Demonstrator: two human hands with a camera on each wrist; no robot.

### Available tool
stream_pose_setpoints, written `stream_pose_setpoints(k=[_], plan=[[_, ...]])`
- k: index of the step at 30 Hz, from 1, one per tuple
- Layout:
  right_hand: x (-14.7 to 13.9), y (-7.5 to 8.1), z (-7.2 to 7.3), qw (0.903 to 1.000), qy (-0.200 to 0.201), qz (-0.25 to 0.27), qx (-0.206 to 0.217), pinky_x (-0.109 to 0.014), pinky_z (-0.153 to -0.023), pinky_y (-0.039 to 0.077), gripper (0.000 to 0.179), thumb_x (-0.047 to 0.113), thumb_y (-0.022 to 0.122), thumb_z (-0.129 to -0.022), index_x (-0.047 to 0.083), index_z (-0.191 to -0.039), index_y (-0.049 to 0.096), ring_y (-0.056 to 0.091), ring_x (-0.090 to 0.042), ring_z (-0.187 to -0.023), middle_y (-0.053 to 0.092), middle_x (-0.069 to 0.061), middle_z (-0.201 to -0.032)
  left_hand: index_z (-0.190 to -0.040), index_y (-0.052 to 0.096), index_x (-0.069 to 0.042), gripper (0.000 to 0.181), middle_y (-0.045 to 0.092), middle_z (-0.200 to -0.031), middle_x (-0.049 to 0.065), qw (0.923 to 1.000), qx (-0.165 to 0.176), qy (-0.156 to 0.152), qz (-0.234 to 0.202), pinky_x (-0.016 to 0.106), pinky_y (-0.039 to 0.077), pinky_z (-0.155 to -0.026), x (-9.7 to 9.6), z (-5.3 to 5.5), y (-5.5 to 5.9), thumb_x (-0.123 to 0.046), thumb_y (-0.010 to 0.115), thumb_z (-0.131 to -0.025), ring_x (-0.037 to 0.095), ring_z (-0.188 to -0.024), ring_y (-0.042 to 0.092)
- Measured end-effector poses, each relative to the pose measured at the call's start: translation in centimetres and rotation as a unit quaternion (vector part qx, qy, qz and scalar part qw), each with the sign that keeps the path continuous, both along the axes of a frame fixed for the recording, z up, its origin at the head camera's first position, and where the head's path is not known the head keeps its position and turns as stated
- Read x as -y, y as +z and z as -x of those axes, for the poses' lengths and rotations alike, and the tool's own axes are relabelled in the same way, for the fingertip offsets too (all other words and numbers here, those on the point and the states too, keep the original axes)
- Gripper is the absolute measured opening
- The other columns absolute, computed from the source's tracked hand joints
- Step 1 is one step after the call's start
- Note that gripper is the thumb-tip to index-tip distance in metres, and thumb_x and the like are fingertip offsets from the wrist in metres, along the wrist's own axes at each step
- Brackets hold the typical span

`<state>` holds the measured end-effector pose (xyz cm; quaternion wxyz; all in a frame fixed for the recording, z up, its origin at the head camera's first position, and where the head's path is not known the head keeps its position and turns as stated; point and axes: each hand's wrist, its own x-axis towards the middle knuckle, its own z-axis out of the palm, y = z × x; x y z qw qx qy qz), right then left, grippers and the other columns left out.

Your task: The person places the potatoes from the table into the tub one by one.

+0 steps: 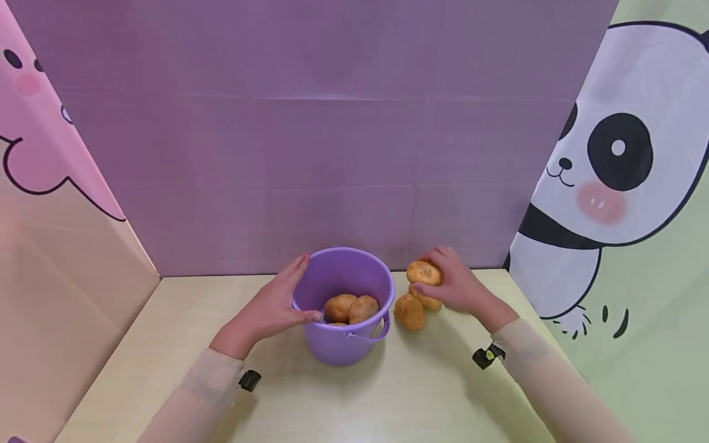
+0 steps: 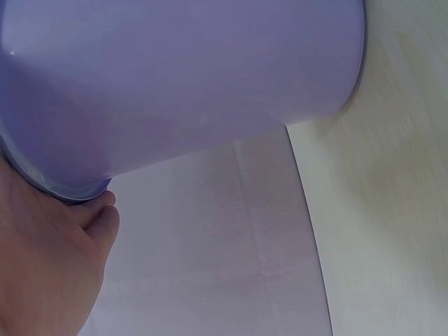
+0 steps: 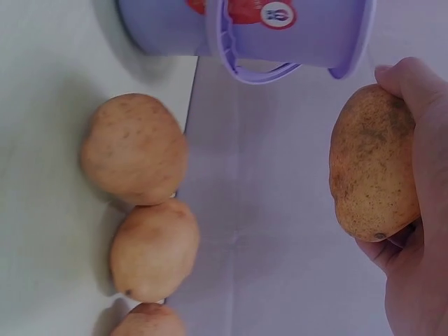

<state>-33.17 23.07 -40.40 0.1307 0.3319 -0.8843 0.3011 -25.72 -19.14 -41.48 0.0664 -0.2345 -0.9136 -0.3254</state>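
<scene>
A purple bucket [image 1: 338, 344] stands upright on the table with several potatoes [image 1: 364, 309] inside it. My left hand [image 1: 277, 304] holds the bucket by the left part of its rim, the thumb at the near side. The left wrist view has those fingers [image 2: 105, 224] right at the rim. To the right of the bucket, my right hand [image 1: 456, 283] grips a potato [image 1: 424, 272] between thumb and fingers. In the right wrist view this potato [image 3: 374, 164] is raised off the table, brown and speckled with dirt.
Three potatoes lie on the table right of the bucket, the nearest potato [image 1: 410, 312] close beside it; the third is partly cut off in the right wrist view. The bucket's handle [image 1: 382, 332] hangs at its right. A purple backdrop [image 1: 332, 154] rises behind the pale wooden table [image 1: 410, 400].
</scene>
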Motion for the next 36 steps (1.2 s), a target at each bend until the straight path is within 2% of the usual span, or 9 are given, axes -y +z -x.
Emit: stream_pose_setpoints(k=[10,16,23,27,33,36], plan=[[2.4,1.6,0.1,0.9992,0.029,0.005,-0.027,-0.04,-0.084,0.054,0.046,0.035,0.093,-0.091,0.014,-0.126,0.073,0.054,-0.019,-0.109,0.064,0.002,-0.116,-0.174,0.02,0.003,0.139,0.015,-0.184,0.017,1.0,-0.003,-0.003,-0.005,0.066,0.031,-0.128,0.1,0.1,-0.2,-0.081,0.081,-0.082,0.045,-0.166,0.023],[4.6,2.7,-0.3,0.9983,0.055,0.004,-0.021,-0.041,-0.087,0.053,0.047,0.034,0.095,-0.088,0.016,-0.126,0.073,0.053,-0.02,-0.111,0.062,0.003,-0.116,-0.174,0.021,0.003,0.139,0.016,-0.184,0.018,1.0,-0.004,-0.003,-0.006,0.066,0.031,-0.128,0.1,0.0,-0.2,-0.082,0.08,-0.082,0.045,-0.166,0.024],[6.8,3.5,-0.8,0.9935,0.103,-0.008,-0.049,-0.04,-0.085,0.051,0.046,0.038,0.093,-0.088,0.016,-0.124,0.074,0.053,-0.02,-0.111,0.063,0.003,-0.117,-0.174,0.021,0.002,0.135,0.017,-0.183,0.018,0.9999,-0.001,-0.003,-0.012,0.067,0.031,-0.128,0.1,-0.1,-0.6,-0.075,0.084,-0.083,0.045,-0.166,0.024],[7.7,4.1,-1.1,0.9917,0.121,-0.013,-0.043,-0.039,-0.085,0.051,0.048,0.037,0.093,-0.089,0.016,-0.126,0.074,0.053,-0.02,-0.112,0.064,0.003,-0.118,-0.174,0.021,0.001,0.131,0.016,-0.184,0.017,0.9999,0.002,-0.005,-0.012,0.066,0.031,-0.128,-0.1,0.0,-0.7,-0.065,0.089,-0.084,0.044,-0.166,0.023],[9.3,4.8,-0.8,0.9902,0.131,-0.032,-0.038,-0.04,-0.091,0.052,0.051,0.041,0.094,-0.088,0.015,-0.127,0.073,0.054,-0.019,-0.116,0.064,0.003,-0.121,-0.175,0.02,0.0,0.131,0.017,-0.184,0.018,1.0,0.001,-0.003,-0.006,0.065,0.03,-0.129,-0.2,0.3,-0.1,-0.067,0.088,-0.085,0.044,-0.167,0.022],[10.3,4.8,-0.9,0.9891,0.135,-0.049,-0.03,-0.038,-0.093,0.053,0.051,0.044,0.093,-0.09,0.016,-0.128,0.073,0.054,-0.017,-0.116,0.063,0.004,-0.122,-0.175,0.02,0.001,0.13,0.017,-0.183,0.02,1.0,0.001,-0.001,-0.006,0.067,0.03,-0.128,0.0,0.2,-0.2,-0.065,0.088,-0.085,0.046,-0.166,0.023]])
